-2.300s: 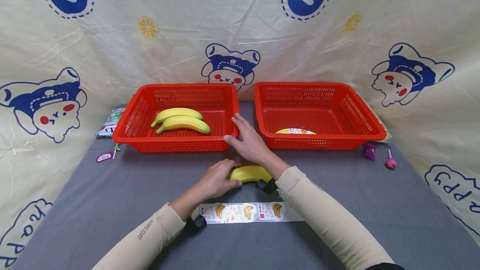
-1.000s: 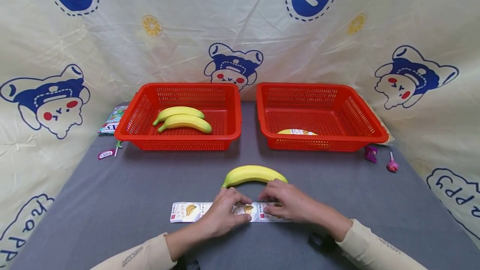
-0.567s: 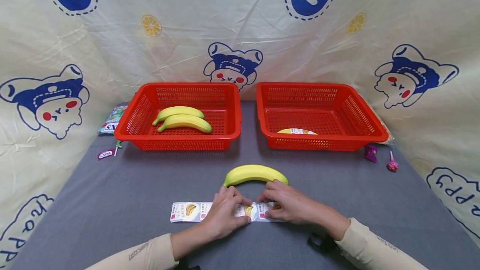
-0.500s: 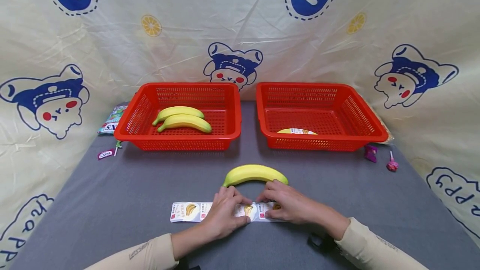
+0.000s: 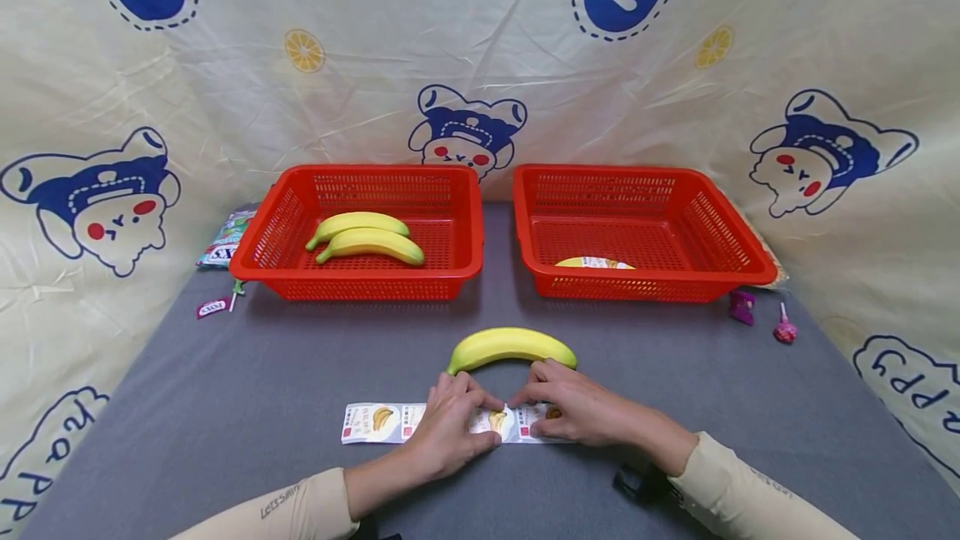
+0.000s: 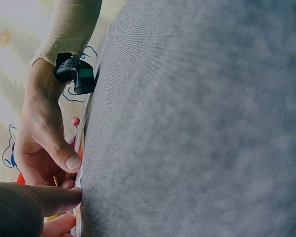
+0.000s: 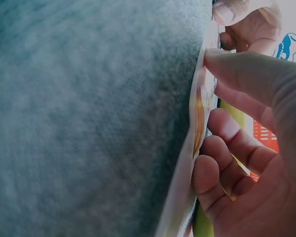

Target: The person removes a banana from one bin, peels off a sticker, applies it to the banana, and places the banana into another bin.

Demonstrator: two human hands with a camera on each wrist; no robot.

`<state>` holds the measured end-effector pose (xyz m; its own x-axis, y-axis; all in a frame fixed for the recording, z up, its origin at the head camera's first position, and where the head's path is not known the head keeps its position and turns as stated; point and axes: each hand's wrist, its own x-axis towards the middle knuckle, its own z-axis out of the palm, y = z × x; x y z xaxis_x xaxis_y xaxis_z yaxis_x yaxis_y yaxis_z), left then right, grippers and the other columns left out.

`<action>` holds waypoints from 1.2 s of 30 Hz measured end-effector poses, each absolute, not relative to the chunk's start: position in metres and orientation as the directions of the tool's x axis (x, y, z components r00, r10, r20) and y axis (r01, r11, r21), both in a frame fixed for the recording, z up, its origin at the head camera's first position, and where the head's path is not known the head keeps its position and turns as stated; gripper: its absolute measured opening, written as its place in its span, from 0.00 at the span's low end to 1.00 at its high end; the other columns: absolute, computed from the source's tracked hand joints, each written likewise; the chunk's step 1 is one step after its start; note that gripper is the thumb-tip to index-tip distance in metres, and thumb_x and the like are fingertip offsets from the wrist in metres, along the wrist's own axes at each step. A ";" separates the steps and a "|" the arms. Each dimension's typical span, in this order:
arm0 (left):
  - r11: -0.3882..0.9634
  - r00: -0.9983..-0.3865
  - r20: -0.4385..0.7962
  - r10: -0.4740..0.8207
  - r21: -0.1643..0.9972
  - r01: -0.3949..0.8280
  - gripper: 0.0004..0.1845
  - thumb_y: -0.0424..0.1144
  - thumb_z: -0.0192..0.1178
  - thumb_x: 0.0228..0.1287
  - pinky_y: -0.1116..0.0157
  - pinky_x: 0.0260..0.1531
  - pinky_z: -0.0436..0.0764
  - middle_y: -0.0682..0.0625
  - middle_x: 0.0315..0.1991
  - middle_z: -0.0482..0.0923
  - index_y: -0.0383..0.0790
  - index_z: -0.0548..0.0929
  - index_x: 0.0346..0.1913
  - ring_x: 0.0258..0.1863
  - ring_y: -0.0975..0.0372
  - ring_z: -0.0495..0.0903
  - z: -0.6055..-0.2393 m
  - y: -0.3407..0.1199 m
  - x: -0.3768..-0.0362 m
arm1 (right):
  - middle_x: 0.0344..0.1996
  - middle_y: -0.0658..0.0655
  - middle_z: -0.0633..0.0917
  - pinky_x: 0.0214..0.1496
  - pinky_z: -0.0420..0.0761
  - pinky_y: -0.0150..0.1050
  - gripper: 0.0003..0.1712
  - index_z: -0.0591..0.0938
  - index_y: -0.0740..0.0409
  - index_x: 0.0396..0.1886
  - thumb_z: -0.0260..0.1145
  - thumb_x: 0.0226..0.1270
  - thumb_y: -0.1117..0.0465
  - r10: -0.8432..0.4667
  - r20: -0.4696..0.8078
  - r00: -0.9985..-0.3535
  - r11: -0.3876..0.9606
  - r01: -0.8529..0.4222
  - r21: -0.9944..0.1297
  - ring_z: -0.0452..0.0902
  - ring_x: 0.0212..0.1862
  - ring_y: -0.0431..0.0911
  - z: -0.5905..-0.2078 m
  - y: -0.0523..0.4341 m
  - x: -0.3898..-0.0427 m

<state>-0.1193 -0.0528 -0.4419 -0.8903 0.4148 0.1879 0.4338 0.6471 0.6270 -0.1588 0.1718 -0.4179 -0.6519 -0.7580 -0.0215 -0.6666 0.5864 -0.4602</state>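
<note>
A white strip of banana-print labels (image 5: pixel 375 423) lies across the grey table in front of me. My left hand (image 5: pixel 450 427) holds it down near the middle, thumb at its near edge and index finger at its far edge. Close beside, my right hand (image 5: pixel 577 407) pinches the strip between thumb and index finger; in the right wrist view the label strip (image 7: pixel 199 116) is slightly raised and wavy, and the other fingers (image 7: pixel 207 173) curl loosely. A yellow banana (image 5: pixel 510 344) lies just beyond both hands, its right end close to the right-hand knuckles.
Two red baskets stand at the back: the left basket (image 5: pixel 352 276) holds two bananas (image 5: pixel 371 246), the right basket (image 5: pixel 645 273) a banana with a label (image 5: pixel 596 262). Small sweets lie at the sides, including a lollipop (image 5: pixel 784 330) and a purple-wrapped candy (image 5: pixel 741 307).
The right hand has come from the left basket's rim and the left hand from the banana, both onto the label strip. Lately the right index finger has edged left toward the left hand.
</note>
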 end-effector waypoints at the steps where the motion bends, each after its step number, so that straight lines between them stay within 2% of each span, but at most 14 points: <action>1: 0.648 -0.891 0.183 0.416 0.628 0.431 0.17 0.40 0.73 0.43 0.63 0.45 0.63 0.55 0.36 0.74 0.47 0.85 0.41 0.42 0.63 0.65 -0.442 -0.053 -0.120 | 0.35 0.43 0.75 0.40 0.65 0.27 0.18 0.83 0.43 0.47 0.71 0.54 0.59 -0.758 -0.021 -0.651 0.585 -0.666 -0.463 0.63 0.38 0.33 -0.418 0.172 -0.159; 10: 0.657 -0.896 0.163 0.414 0.628 0.418 0.17 0.41 0.73 0.44 0.63 0.45 0.63 0.56 0.36 0.73 0.48 0.85 0.41 0.42 0.64 0.65 -0.442 -0.053 -0.120 | 0.36 0.43 0.74 0.41 0.68 0.28 0.13 0.79 0.43 0.37 0.72 0.53 0.58 -0.754 0.006 -0.657 0.578 -0.667 -0.470 0.64 0.39 0.33 -0.419 0.172 -0.158; 16: 0.658 -0.889 0.198 0.413 0.610 0.441 0.17 0.41 0.73 0.42 0.64 0.43 0.63 0.55 0.36 0.74 0.48 0.85 0.40 0.41 0.63 0.65 -0.443 -0.053 -0.119 | 0.35 0.40 0.72 0.41 0.66 0.28 0.15 0.74 0.41 0.36 0.71 0.53 0.57 -0.733 -0.033 -0.680 0.606 -0.629 -0.487 0.63 0.39 0.34 -0.418 0.172 -0.158; 24: 0.662 -0.883 0.224 0.412 0.592 0.459 0.17 0.41 0.73 0.41 0.64 0.43 0.64 0.55 0.36 0.74 0.48 0.85 0.40 0.41 0.63 0.66 -0.445 -0.052 -0.119 | 0.34 0.39 0.71 0.40 0.65 0.27 0.18 0.70 0.40 0.33 0.72 0.51 0.56 -0.734 0.041 -0.678 0.587 -0.663 -0.464 0.61 0.41 0.35 -0.419 0.173 -0.158; 31: 0.674 -0.885 0.219 0.411 0.582 0.456 0.17 0.42 0.73 0.42 0.64 0.43 0.64 0.55 0.37 0.74 0.48 0.85 0.40 0.41 0.62 0.66 -0.444 -0.052 -0.119 | 0.34 0.39 0.72 0.40 0.66 0.27 0.17 0.71 0.40 0.35 0.72 0.52 0.57 -0.749 0.073 -0.658 0.557 -0.686 -0.468 0.61 0.41 0.34 -0.419 0.174 -0.158; 36: 0.676 -0.884 0.218 0.413 0.577 0.458 0.17 0.42 0.73 0.42 0.64 0.43 0.64 0.55 0.37 0.74 0.48 0.85 0.40 0.41 0.62 0.66 -0.444 -0.052 -0.119 | 0.38 0.40 0.76 0.44 0.69 0.29 0.18 0.75 0.43 0.43 0.71 0.53 0.59 -0.759 0.059 -0.648 0.546 -0.684 -0.484 0.64 0.43 0.35 -0.420 0.174 -0.159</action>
